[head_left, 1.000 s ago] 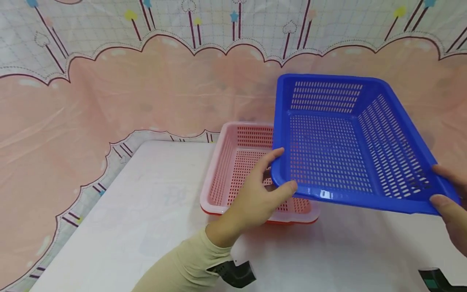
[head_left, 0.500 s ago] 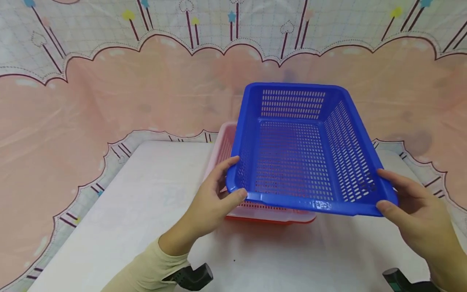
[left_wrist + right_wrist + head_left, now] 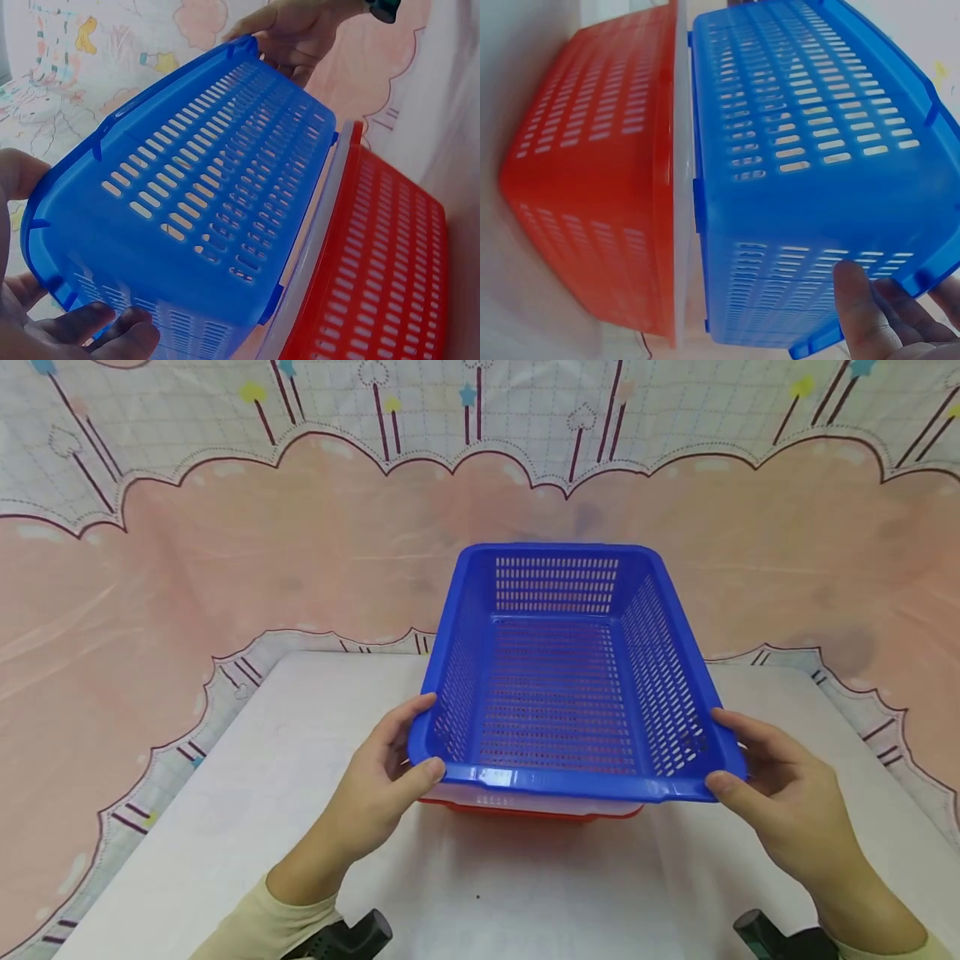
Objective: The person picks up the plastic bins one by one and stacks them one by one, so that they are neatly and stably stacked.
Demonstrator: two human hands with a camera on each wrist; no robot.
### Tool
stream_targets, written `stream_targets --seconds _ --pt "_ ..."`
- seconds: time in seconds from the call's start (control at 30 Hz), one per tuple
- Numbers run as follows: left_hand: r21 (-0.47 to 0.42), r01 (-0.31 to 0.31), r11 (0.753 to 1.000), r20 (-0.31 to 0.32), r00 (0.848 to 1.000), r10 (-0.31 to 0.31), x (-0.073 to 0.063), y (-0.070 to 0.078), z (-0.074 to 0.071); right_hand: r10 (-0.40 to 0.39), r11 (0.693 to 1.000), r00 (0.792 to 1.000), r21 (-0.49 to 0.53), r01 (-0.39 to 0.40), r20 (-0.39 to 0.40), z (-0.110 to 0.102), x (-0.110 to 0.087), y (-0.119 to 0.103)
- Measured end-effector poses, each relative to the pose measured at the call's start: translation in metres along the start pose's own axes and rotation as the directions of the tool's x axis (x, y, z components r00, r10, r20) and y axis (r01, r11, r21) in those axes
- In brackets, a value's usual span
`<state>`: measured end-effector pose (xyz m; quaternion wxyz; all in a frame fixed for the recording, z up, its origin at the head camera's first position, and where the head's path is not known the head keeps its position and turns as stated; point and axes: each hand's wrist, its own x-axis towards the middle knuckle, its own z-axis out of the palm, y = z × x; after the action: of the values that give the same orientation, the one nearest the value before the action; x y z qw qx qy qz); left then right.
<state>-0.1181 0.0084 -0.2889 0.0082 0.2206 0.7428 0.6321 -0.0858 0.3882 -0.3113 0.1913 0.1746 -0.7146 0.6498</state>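
Note:
A blue slotted plastic basket (image 3: 555, 693) is held level by both hands, close over a nested stack on the table. My left hand (image 3: 375, 777) grips its front left corner, thumb on the rim and fingers on the side. At the front right corner my right hand (image 3: 787, 802) pinches the rim in the same way. Underneath is a pink basket (image 3: 495, 795), mostly covered from above, sitting inside a red basket (image 3: 375, 262). In the right wrist view, the bottom of the blue basket (image 3: 802, 210) lies right at the pale rim over the red basket (image 3: 592, 172).
The baskets stand on a white table (image 3: 247, 827), its surface reaching to both sides. A peach and white patterned cloth (image 3: 300, 552) hangs behind and around the table. Dark camera mounts (image 3: 352, 935) sit at both wrists.
Both hands have carried the blue basket leftward and slightly down, from the right of the stack to right over it. The pink basket's open inside is now covered.

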Motion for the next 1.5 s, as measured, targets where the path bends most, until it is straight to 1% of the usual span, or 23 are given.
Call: stream_targets --seconds 0.07,0.13,0.2,0.27,0.33,0.4,0.47,0.6,0.7,0.77,0.93,1.0,1.07,1.13,1.2,1.27,1.3,1.37,1.4,1.43,1.5 --pt "0.000 -0.011 1.000 0.001 1.000 0.011 -0.001 0.000 -0.004 0.003 0.999 1.000 -0.032 -0.002 0.013 0.004 0.002 0.000" --pt "0.002 -0.021 1.000 0.003 1.000 0.021 -0.001 -0.001 -0.008 0.002 0.999 1.000 -0.040 -0.001 0.030 0.008 0.004 0.000" --pt "-0.001 -0.028 1.000 0.013 1.000 0.028 0.000 -0.003 -0.012 0.004 0.996 0.999 -0.085 -0.001 0.036 0.011 0.006 0.000" --pt "-0.002 -0.026 1.000 0.020 0.999 0.026 0.001 -0.005 -0.016 0.015 0.988 0.999 -0.151 -0.009 0.036 0.015 0.008 0.001" --pt "-0.005 -0.012 1.000 0.019 1.000 0.012 0.003 -0.006 -0.020 0.032 0.976 0.999 -0.214 -0.025 0.031 0.019 0.011 0.002" --pt "-0.013 0.010 1.000 0.021 1.000 -0.009 0.005 -0.008 -0.023 0.057 0.958 0.998 -0.284 -0.045 0.034 0.023 0.014 0.004" --pt "-0.021 0.035 0.999 0.023 0.999 -0.035 0.005 -0.011 -0.026 0.087 0.947 0.995 -0.315 -0.068 0.045 0.027 0.015 0.007" --pt "-0.006 0.091 0.996 0.040 0.995 -0.091 0.004 -0.019 -0.030 0.144 0.931 0.987 -0.349 -0.110 0.074 0.032 0.012 0.013" --pt "0.024 0.125 0.992 0.040 0.991 -0.125 0.001 -0.026 -0.032 0.172 0.922 0.981 -0.367 -0.127 0.092 0.034 0.009 0.017" --pt "0.033 0.135 0.990 0.036 0.990 -0.136 0.000 -0.029 -0.033 0.179 0.920 0.979 -0.371 -0.131 0.100 0.035 0.007 0.019" --pt "0.075 0.138 0.988 0.015 0.990 -0.139 -0.001 -0.034 -0.036 0.177 0.924 0.979 -0.360 -0.130 0.099 0.038 0.005 0.023" --pt "0.115 0.141 0.983 0.002 0.990 -0.143 -0.001 -0.034 -0.037 0.176 0.924 0.980 -0.360 -0.130 0.097 0.039 0.004 0.024" --pt "0.166 0.165 0.972 -0.010 0.986 -0.166 -0.002 -0.034 -0.038 0.177 0.921 0.980 -0.366 -0.132 0.093 0.039 0.004 0.024" --pt "0.213 0.193 0.958 -0.023 0.981 -0.193 -0.002 -0.035 -0.039 0.181 0.912 0.980 -0.387 -0.137 0.080 0.038 0.004 0.025" --pt "0.266 0.232 0.936 -0.039 0.972 -0.230 -0.003 -0.037 -0.040 0.179 0.901 0.982 -0.411 -0.140 0.058 0.036 0.005 0.026" --pt "0.291 0.258 0.921 -0.052 0.966 -0.254 -0.003 -0.041 -0.041 0.184 0.886 0.982 -0.439 -0.148 0.041 0.033 0.005 0.027" --pt "0.297 0.260 0.919 -0.057 0.965 -0.255 -0.002 -0.043 -0.042 0.192 0.880 0.981 -0.449 -0.154 0.040 0.031 0.006 0.028" --pt "0.298 0.262 0.918 -0.061 0.965 -0.256 -0.001 -0.047 -0.043 0.216 0.876 0.975 -0.453 -0.167 0.060 0.029 0.007 0.029" --pt "0.290 0.255 0.922 -0.056 0.967 -0.249 -0.001 -0.048 -0.044 0.235 0.877 0.969 -0.448 -0.175 0.081 0.029 0.007 0.030" --pt "0.280 0.246 0.928 -0.051 0.969 -0.242 0.000 -0.050 -0.044 0.256 0.879 0.961 -0.440 -0.185 0.106 0.029 0.007 0.031" --pt "0.260 0.249 0.933 -0.046 0.968 -0.246 0.001 -0.054 -0.045 0.293 0.888 0.943 -0.412 -0.206 0.161 0.031 0.007 0.034"
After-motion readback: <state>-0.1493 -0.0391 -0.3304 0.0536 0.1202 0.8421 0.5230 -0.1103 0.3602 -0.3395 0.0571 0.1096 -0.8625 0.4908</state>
